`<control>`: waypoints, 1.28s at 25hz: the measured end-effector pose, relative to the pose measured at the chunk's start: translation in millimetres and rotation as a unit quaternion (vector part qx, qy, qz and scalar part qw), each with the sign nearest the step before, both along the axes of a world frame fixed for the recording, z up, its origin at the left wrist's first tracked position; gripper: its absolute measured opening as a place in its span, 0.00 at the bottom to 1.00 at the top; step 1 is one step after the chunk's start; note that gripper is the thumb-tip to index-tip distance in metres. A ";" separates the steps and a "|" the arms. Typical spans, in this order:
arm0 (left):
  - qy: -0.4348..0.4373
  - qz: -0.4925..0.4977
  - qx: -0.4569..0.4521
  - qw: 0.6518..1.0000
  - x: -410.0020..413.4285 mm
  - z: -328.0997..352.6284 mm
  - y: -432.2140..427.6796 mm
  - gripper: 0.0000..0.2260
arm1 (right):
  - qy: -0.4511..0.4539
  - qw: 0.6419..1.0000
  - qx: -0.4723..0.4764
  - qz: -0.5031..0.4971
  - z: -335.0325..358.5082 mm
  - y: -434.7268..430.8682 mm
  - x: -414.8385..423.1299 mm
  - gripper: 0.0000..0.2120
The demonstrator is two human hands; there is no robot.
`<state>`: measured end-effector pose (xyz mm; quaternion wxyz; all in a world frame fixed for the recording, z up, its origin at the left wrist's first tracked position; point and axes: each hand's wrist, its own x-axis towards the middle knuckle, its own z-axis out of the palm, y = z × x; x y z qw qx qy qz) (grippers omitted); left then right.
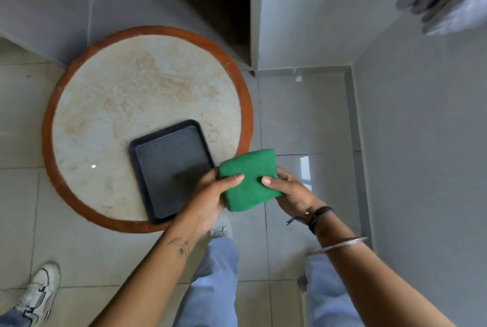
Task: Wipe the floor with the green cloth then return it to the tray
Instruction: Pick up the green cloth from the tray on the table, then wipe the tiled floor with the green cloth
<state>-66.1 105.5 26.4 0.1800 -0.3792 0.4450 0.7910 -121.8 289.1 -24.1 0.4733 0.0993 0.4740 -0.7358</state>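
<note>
Green cloth (249, 180): folded into a thick square pad, held above the floor (290, 126), just right of the tray.
Tray (168, 168): dark, rectangular, empty, near-right on tabletop (131, 94).

Left forearm (168, 255): bare, small dark tattoo (181, 245)
Right wrist: black cord bracelets (315, 217), thin silver bangle (342, 243)
Legs: light blue jeans (213, 282)
Shoe (222, 229): white, partly hidden

Soft daylight, window glare on floor tiles (305, 166), wide-angle bending, blurred edges.
</note>
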 end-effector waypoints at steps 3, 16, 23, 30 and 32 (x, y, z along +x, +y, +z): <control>-0.028 -0.097 0.013 0.995 -3.9 -61.9 62.6 0.18 | -0.007 1.000 -0.006 0.012 -50.0 77.3 -1.6 0.18; -0.104 -0.563 -0.487 0.659 18.2 -512.1 99.9 0.39 | 0.346 0.616 0.643 0.295 -461.6 131.5 72.3 0.09; -0.092 -0.661 -0.512 0.541 21.6 -559.7 95.1 0.46 | 0.294 0.644 0.637 0.306 -498.4 111.6 109.4 0.34; -0.061 -0.744 -0.488 0.452 19.9 -563.6 89.1 0.54 | 0.216 0.643 0.659 0.324 -526.0 148.4 110.2 0.46; -0.041 -0.765 -0.485 0.422 23.0 -565.8 80.6 0.57 | 0.268 0.634 0.616 0.383 -523.5 130.0 124.0 0.48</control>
